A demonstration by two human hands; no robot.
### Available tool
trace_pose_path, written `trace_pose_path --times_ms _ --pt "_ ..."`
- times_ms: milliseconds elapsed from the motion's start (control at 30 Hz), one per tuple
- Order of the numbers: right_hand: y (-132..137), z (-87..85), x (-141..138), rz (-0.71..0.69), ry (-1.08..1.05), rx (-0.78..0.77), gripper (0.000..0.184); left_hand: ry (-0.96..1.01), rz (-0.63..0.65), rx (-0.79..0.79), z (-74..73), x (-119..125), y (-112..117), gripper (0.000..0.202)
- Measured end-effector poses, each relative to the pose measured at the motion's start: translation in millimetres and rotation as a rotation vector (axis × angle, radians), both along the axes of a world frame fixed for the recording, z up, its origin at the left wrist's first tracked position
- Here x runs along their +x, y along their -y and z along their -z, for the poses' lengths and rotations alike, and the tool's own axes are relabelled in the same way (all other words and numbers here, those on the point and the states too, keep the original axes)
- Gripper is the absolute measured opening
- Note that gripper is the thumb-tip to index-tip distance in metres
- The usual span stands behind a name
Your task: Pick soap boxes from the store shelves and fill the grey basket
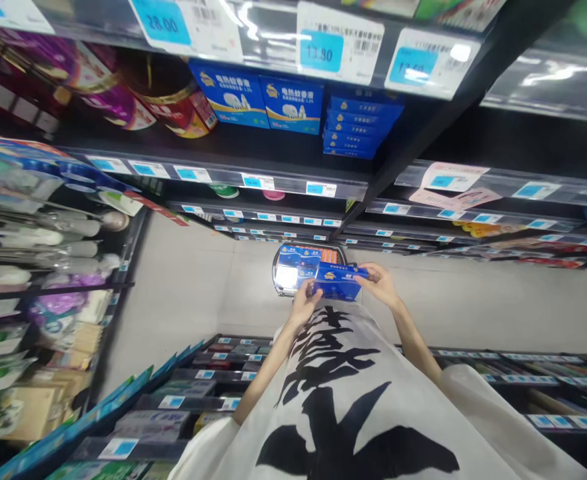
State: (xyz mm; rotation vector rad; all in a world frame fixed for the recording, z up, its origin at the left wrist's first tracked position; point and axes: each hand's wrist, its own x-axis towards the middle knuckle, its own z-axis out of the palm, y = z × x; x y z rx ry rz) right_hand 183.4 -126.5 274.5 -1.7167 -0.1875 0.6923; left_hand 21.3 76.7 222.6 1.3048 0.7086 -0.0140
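Observation:
A blue box (340, 283) with a small yellow logo is held in front of my body. My left hand (305, 300) grips its left end, thumb and fingers closed on the edge. At the right upper corner my right hand (378, 283) pinches the same box. Below it on the floor stands a basket (276, 270) with a dark rim. Inside are more blue boxes (289, 257) and a row of orange items (329, 255). The held box hides the basket's near right part.
A black shelf (273, 148) ahead carries blue mosquito-liquid boxes (293, 103), a stack of thin blue boxes (356, 127) and red jars (176, 107). Price tags line its edges. Hanging goods (48, 267) stand at left. Shelves (193, 393) run close behind me. Pale floor (183, 280) lies between.

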Motion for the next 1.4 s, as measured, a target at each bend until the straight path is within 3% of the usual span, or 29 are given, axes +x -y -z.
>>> trace_pose_path --times_ms 200,300,400,500,567,800,900,1067,1200,1300,1400 --pt "-15 -20.7 11 -0.306 -0.023 -0.021 0.047 0.069 -0.094 0.022 -28.5 1 -12 0.049" --pt "-36 -32.9 16 -0.414 -0.09 0.001 0.043 0.091 -0.234 0.077 -34.9 7 -15 0.042" --pt "-57 -41.4 19 -0.447 -0.21 -0.008 0.045 0.116 -0.397 -0.062 -40.8 12 -21 0.044" --pt "-75 -51.3 23 -0.347 -0.258 0.048 0.049 0.209 -0.466 -0.33 -47.6 10 -30 0.053" --pt "-87 -63.9 27 -0.24 -0.264 0.123 0.049 0.259 -0.457 -0.407 -49.9 4 -36 0.056" --pt "-150 -140.3 65 0.026 -0.067 0.442 0.044 0.184 -0.496 -0.448 -31.7 -34 -38 0.056" --pt "-181 -160.3 95 0.211 0.036 0.549 0.03 0.159 -0.549 -0.433 -19.3 -52 -35 0.055" --pt "-218 -176.5 157 0.455 0.111 0.657 0.025 0.14 -0.618 -0.437 -1.6 -78 -34 0.056" --pt "-233 -186.7 194 0.589 0.117 0.594 0.031 0.132 -0.661 -0.42 5.9 -94 -39 0.058" --pt "-236 -186.9 201 0.611 0.122 0.559 0.033 0.125 -0.674 -0.411 9.1 -102 -45 0.057" --pt "-234 -178.5 197 0.517 0.107 0.527 0.038 0.115 -0.643 -0.42 11.7 -104 -51 0.061"
